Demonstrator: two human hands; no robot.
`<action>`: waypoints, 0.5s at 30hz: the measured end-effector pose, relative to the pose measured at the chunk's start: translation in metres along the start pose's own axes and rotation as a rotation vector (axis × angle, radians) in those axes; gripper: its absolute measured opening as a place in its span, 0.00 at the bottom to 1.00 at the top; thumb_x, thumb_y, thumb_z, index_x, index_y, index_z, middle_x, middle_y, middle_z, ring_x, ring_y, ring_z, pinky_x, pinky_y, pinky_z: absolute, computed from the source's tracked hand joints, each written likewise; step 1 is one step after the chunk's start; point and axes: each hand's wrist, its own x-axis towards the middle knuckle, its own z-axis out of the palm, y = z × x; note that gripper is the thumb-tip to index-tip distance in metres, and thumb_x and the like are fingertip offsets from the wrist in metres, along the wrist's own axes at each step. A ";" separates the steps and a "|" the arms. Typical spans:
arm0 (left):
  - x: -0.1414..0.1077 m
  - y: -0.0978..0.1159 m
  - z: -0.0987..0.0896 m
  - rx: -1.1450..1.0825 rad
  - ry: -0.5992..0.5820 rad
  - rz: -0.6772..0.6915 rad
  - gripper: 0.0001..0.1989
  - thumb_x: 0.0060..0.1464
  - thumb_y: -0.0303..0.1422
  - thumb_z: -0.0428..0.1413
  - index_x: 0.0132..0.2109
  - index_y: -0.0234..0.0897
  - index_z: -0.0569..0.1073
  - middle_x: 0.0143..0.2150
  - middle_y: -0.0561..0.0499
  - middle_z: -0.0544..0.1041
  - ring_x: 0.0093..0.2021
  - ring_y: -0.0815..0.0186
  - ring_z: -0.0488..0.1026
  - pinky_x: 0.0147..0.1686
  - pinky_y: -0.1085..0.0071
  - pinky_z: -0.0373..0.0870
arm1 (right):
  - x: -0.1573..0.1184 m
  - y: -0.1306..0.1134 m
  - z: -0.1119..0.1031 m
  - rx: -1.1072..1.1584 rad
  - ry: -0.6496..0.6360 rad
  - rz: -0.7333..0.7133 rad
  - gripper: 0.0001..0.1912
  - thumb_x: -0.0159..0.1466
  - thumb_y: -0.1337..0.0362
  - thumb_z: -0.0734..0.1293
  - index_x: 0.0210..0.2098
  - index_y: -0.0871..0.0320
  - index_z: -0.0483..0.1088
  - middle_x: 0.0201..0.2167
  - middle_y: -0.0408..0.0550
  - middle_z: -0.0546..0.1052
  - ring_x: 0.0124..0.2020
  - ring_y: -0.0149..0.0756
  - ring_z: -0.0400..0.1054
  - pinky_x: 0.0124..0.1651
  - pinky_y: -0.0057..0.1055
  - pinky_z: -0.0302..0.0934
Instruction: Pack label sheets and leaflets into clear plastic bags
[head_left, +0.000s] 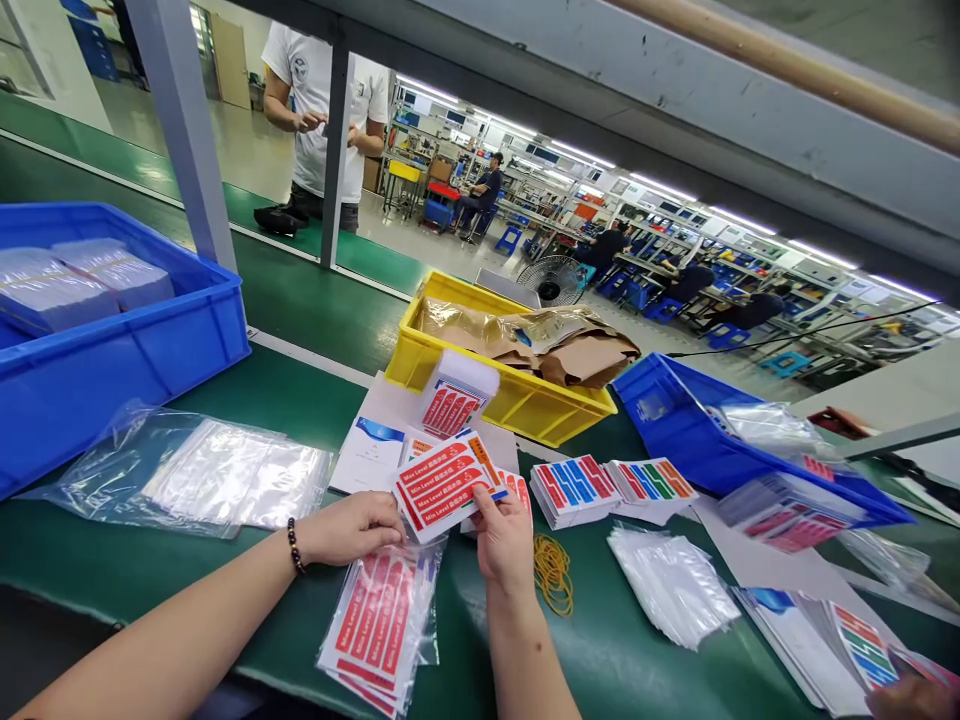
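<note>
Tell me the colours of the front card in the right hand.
The card is white with red bars and white lettering, clearest in the head view.

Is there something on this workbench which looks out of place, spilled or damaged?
Nothing looks plainly spilled or damaged. Slightly untidy: crumpled brown paper bulges above the rim of the yellow bin, and rubber bands lie in a loose tangle beside the right hand.
</note>
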 end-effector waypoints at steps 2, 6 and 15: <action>0.000 -0.002 -0.001 -0.080 0.052 -0.023 0.12 0.56 0.33 0.48 0.34 0.30 0.72 0.37 0.48 0.65 0.38 0.71 0.64 0.41 0.77 0.59 | -0.001 0.001 -0.004 -0.057 -0.058 0.021 0.24 0.46 0.64 0.72 0.40 0.68 0.65 0.38 0.52 0.72 0.35 0.35 0.68 0.34 0.29 0.65; 0.001 -0.006 0.001 -0.167 0.135 -0.100 0.11 0.51 0.35 0.53 0.32 0.30 0.73 0.35 0.49 0.61 0.36 0.71 0.62 0.40 0.76 0.59 | -0.001 0.001 -0.010 -0.170 -0.176 0.029 0.23 0.50 0.62 0.71 0.42 0.68 0.65 0.40 0.55 0.71 0.40 0.39 0.67 0.46 0.39 0.63; 0.001 -0.003 0.003 -0.179 0.136 -0.061 0.08 0.51 0.31 0.53 0.30 0.28 0.69 0.36 0.49 0.61 0.37 0.72 0.61 0.41 0.77 0.59 | -0.001 -0.001 -0.012 -0.178 -0.163 0.059 0.27 0.50 0.63 0.71 0.45 0.66 0.58 0.42 0.56 0.70 0.42 0.39 0.67 0.51 0.41 0.59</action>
